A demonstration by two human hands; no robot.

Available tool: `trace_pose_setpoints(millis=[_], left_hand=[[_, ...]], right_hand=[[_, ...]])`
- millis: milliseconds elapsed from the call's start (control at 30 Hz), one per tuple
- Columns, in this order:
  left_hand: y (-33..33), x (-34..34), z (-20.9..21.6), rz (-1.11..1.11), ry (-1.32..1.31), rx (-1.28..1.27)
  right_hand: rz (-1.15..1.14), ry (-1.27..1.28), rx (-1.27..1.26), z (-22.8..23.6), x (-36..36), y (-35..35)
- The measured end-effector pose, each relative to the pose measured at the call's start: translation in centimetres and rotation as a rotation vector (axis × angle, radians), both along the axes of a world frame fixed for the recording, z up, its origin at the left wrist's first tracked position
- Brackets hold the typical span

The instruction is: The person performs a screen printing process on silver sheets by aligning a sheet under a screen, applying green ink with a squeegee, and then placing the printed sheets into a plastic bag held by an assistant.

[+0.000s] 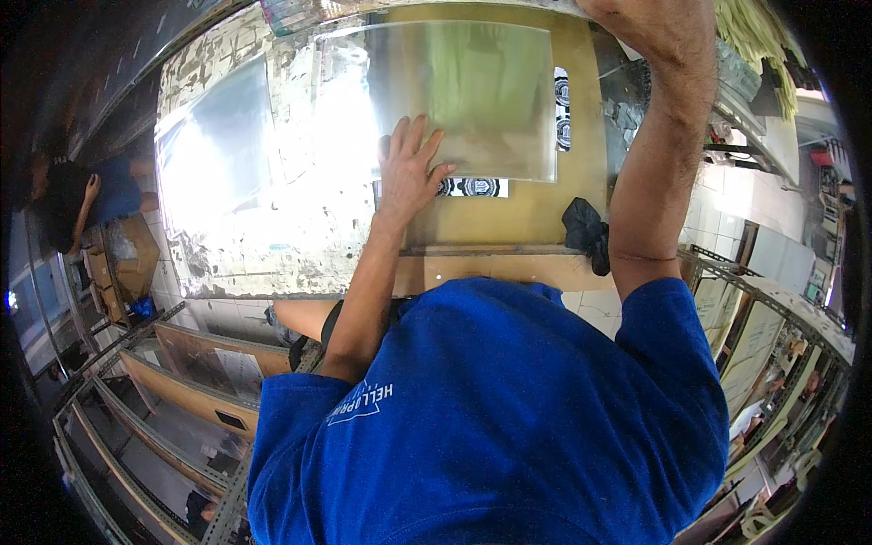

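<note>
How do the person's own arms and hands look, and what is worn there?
The blue sleeves are short, leaving both forearms bare. The left hand wears no glove, and no watch shows on either side. The visible part of the right hand, cut by the top edge, is bare too.

Pale floor tiles (725, 198) show right of the worktop (295, 245); metal racks (772, 300) stand beyond its near corners; glare whitens its left side.
</note>
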State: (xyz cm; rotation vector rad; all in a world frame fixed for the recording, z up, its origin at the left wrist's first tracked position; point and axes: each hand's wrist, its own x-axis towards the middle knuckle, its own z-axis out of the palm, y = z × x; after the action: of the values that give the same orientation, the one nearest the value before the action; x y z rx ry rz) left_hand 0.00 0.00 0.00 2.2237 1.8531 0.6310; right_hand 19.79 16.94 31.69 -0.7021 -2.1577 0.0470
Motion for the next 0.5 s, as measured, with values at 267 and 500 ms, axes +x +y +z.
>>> trace_pose_setpoints(millis=[267, 500], left_hand=[[-0.4, 1.9, 1.7, 0.077, -0.039, -0.042], [-0.4, 1.9, 1.1, 0.093, -0.025, -0.043]], right_hand=[[-0.029, 0.071, -0.125, -1.2, 0.1, 0.7], [-0.049, 0.038, -0.145, -0.7, -0.1, 0.4]])
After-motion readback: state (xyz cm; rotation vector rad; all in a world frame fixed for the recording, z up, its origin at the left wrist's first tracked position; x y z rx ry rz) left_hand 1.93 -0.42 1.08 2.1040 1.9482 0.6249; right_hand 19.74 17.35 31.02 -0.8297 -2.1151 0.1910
